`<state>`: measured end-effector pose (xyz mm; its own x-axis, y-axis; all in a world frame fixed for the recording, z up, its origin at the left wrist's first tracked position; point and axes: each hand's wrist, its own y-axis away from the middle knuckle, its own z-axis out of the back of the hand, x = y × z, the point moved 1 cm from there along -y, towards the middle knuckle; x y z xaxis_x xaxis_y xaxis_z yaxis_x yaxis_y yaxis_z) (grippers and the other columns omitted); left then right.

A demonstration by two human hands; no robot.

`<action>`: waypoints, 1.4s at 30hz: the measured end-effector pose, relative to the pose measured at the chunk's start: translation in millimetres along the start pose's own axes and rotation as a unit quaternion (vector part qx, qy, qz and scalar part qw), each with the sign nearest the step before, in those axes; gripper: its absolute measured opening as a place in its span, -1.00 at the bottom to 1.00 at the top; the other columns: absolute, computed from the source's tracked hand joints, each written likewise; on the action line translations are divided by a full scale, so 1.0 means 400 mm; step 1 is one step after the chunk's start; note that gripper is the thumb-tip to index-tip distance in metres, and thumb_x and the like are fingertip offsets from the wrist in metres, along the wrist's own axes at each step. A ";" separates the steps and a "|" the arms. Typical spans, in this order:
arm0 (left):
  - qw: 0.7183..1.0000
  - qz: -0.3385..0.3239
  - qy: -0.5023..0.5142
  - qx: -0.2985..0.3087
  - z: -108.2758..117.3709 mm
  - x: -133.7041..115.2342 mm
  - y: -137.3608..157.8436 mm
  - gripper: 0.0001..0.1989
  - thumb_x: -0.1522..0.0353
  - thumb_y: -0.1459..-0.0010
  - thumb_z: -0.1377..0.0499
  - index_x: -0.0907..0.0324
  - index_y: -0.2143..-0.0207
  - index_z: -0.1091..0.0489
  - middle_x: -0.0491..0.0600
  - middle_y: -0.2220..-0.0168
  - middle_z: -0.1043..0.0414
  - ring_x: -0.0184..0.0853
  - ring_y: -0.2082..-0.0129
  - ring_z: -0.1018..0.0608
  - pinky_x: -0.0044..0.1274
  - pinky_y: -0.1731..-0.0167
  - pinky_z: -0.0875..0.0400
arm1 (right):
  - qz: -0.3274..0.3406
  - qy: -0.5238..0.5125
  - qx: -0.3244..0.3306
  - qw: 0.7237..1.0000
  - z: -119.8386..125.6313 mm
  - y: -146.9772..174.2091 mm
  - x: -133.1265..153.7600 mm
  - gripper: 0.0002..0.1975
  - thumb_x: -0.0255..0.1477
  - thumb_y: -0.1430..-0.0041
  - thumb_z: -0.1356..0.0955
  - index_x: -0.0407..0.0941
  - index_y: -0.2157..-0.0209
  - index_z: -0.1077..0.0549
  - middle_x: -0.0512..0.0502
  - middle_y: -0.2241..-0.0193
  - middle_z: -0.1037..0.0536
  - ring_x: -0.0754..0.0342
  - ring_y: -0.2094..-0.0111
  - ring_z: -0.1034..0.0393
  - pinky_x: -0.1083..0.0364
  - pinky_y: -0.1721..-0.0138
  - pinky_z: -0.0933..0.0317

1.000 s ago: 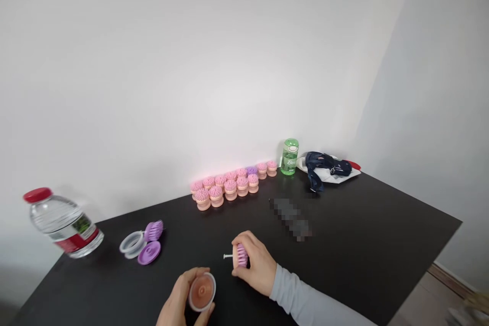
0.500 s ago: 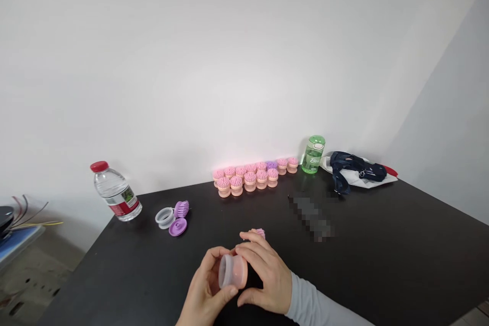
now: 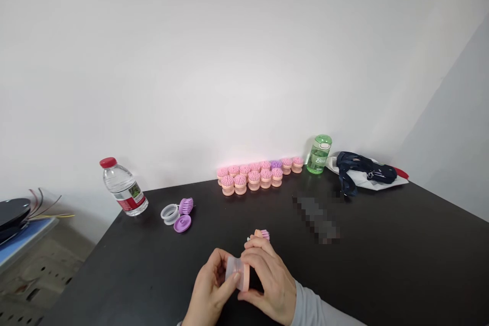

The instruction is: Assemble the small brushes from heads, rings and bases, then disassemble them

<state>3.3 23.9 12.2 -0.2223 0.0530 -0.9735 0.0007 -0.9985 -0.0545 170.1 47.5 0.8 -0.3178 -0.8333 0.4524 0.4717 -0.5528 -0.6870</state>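
My left hand (image 3: 210, 288) grips a clear, waisted plastic ring (image 3: 232, 268), its thumb pressed on the side. A peach round base (image 3: 246, 277) closes the ring's right end. Around that base curl the fingers and thumb of my right hand (image 3: 273, 280), so both hands are closed on one piece. Just beyond my right fingers lies a pink bristle brush head (image 3: 264, 234) with a peach part, half hidden by the hand. Farther left on the table sit a loose clear ring (image 3: 170, 214), a purple bristle head (image 3: 186, 206) and a purple disc (image 3: 182, 223).
Several pink-bristled brushes (image 3: 254, 179) stand in two rows by the wall, with one purple (image 3: 275, 164) among them. A red-capped water bottle (image 3: 125, 188) leans at left. A green bottle (image 3: 319, 155) and a dark strap on a white bag (image 3: 367, 178) are at right, near a blurred patch.
The clear ring has turned, its open end now less toward me. My right fingers have closed in on the peach base. The view has shifted slightly left.
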 end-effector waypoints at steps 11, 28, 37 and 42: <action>0.990 -0.047 -0.125 -0.045 0.038 0.029 -0.016 -0.70 0.14 -0.11 -0.20 0.13 0.19 -0.36 -0.06 0.33 -0.40 -0.26 0.36 -0.48 -0.45 0.31 -0.42 | -0.223 -0.121 -0.127 0.959 0.114 -0.016 -0.151 -0.60 -0.52 0.03 -0.42 -0.06 0.12 -0.30 -0.21 -0.01 -0.39 -0.08 0.04 -0.42 -0.01 0.11 -0.41; 0.856 -0.237 -0.459 -0.021 0.010 0.051 -0.038 -0.21 0.34 0.12 -0.40 -0.08 -0.19 -0.24 0.09 -0.15 -0.35 0.10 -0.16 -0.35 -0.08 -0.05 -0.35 | -0.241 -0.032 0.116 0.963 0.052 -0.003 -0.190 -0.47 -0.61 0.32 -0.57 -0.05 0.23 -0.45 0.00 0.27 -0.49 -0.05 0.21 -0.39 0.01 0.20 -0.36; 0.752 -0.257 -0.606 0.015 -0.053 0.010 -0.024 -0.35 0.38 0.20 -0.46 0.01 -0.01 -0.42 0.15 -0.12 -0.44 0.23 -0.13 -0.40 0.12 0.03 -0.31 | -0.189 -0.211 0.102 0.954 0.001 0.019 -0.151 -0.37 -0.78 0.23 -0.40 -0.06 0.06 -0.38 -0.15 -0.07 -0.34 0.02 0.16 -0.45 0.05 0.21 -0.52; 0.758 -0.247 -0.603 0.016 -0.051 0.019 -0.030 -0.62 0.36 0.05 -0.39 0.03 0.13 -0.47 0.10 -0.10 -0.47 0.13 -0.15 -0.41 -0.04 0.05 -0.42 | -0.179 -0.219 0.106 0.953 -0.006 0.026 -0.144 -0.34 -0.80 0.22 -0.28 -0.04 0.03 -0.38 -0.12 -0.04 -0.36 0.02 0.13 -0.44 0.05 0.17 -0.51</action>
<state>21.4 36.6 1.0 -0.9177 0.3899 0.0760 -0.3927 -0.8616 -0.3217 191.5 89.8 -33.7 -0.1369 -0.4869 0.8626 0.5672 -0.7525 -0.3347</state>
